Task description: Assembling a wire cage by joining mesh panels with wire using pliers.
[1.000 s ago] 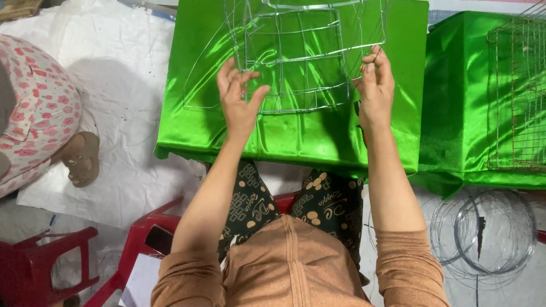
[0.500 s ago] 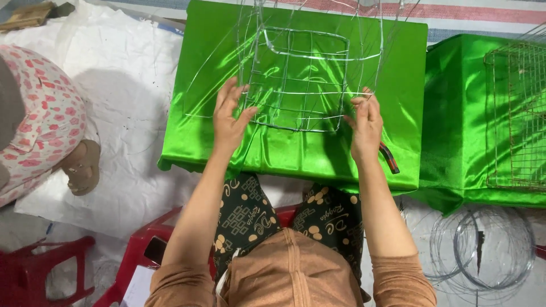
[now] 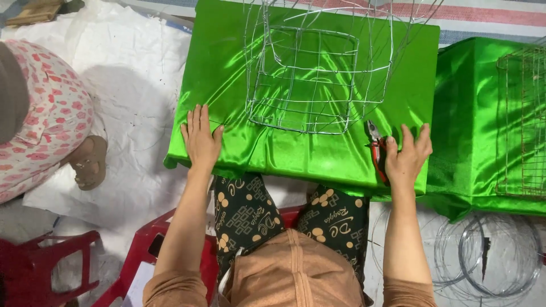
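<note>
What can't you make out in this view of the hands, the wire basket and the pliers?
- Wire basket: its top is cut off by the head view's upper edge.
- Pliers: the handles run under the right hand, so the grip is unclear.
- Left hand: lies flat on the green cloth; anything beneath it is hidden.

A table draped in shiny green satin cloth (image 3: 227, 85) fills the upper middle of the frame. On it a bare wire basket frame (image 3: 318, 74) stands at the centre, red-handled pliers (image 3: 376, 149) lie toward the lower right edge, and two flat hands rest near the front edge, the left hand (image 3: 200, 139) and the right hand (image 3: 406, 158).
</note>
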